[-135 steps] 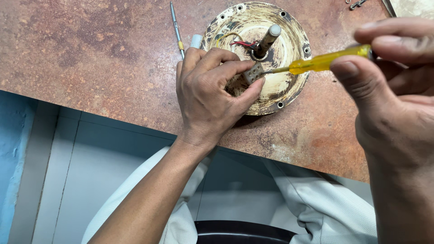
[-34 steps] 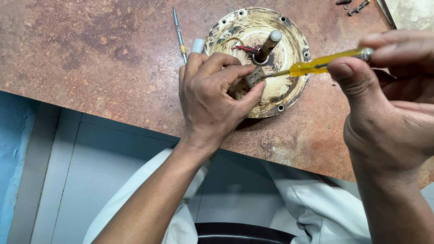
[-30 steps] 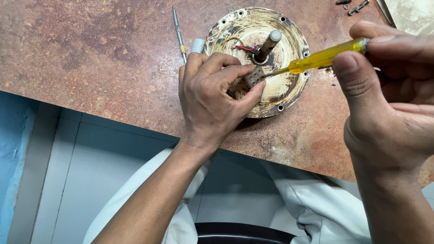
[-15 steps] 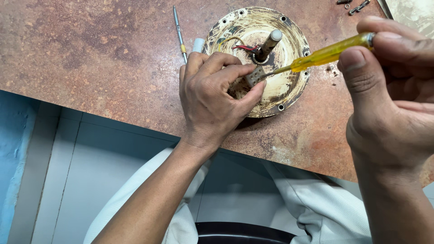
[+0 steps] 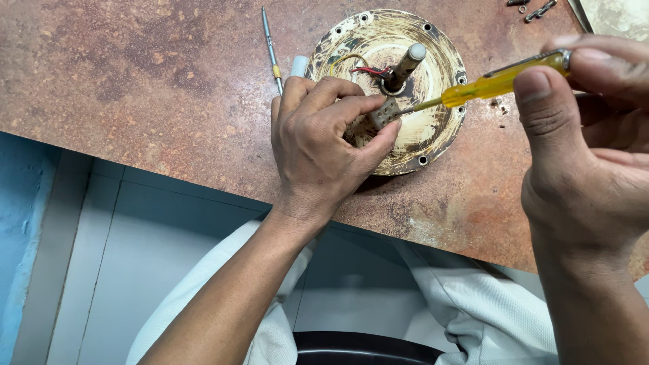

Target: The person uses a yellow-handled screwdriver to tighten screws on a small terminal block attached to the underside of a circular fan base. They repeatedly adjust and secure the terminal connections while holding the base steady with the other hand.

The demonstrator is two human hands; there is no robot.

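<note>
A round, worn metal motor housing [image 5: 433, 128] lies on the brown speckled table, with a shaft [image 5: 407, 63] standing up from its middle and red and yellow wires beside it. My left hand [image 5: 324, 149] rests on the housing's left side and pinches a small grey terminal block [image 5: 384, 113] between thumb and forefinger. My right hand [image 5: 588, 149] grips a yellow-handled screwdriver [image 5: 497, 81] by its top end. The screwdriver's thin metal tip reaches the terminal block.
A thin metal rod [image 5: 272, 49] and a small white cylinder [image 5: 299, 66] lie left of the housing. Loose screws [image 5: 534, 9] sit at the top right. The table's front edge [image 5: 203, 182] runs diagonally; below it are my white-clad legs and a black stool.
My right hand has shifted its fingers on the screwdriver's handle, as if turning it, while the tip stays on the terminal block. My left hand has kept its hold.
</note>
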